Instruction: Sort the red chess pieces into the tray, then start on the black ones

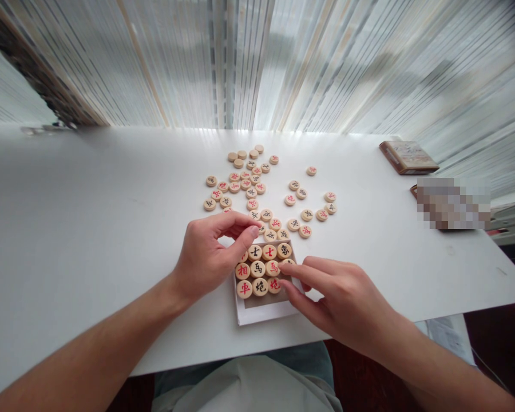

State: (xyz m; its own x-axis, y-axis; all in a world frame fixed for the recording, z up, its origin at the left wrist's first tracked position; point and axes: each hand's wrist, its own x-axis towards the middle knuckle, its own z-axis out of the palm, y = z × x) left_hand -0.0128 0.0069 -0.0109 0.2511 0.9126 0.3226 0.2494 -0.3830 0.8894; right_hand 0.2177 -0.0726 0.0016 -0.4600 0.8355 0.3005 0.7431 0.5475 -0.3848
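Observation:
A shallow white box (pixel 264 313) stands near the table's front edge, with xiangqi pieces set in rows inside. Among them are a black horse piece (pixel 258 268), a red cannon piece (pixel 274 285) and a red chariot piece (pixel 244 289). My left hand (pixel 214 246) is over the box's upper left corner, thumb and fingertips brought together; anything between them is hidden. Over the box's right side, my right hand (pixel 335 289) has thumb and index finger apart. Its index fingertip touches the red horse piece (pixel 273 268), and the thumb tip is beside the red cannon piece.
Several loose xiangqi pieces (pixel 251 193) lie scattered on the white table (pixel 90 229) beyond the box, some face down. A flat brown-edged box (pixel 409 157) lies at the far right, near a second, blurred item (pixel 452 206). Striped curtains (pixel 240 63) hang behind the table.

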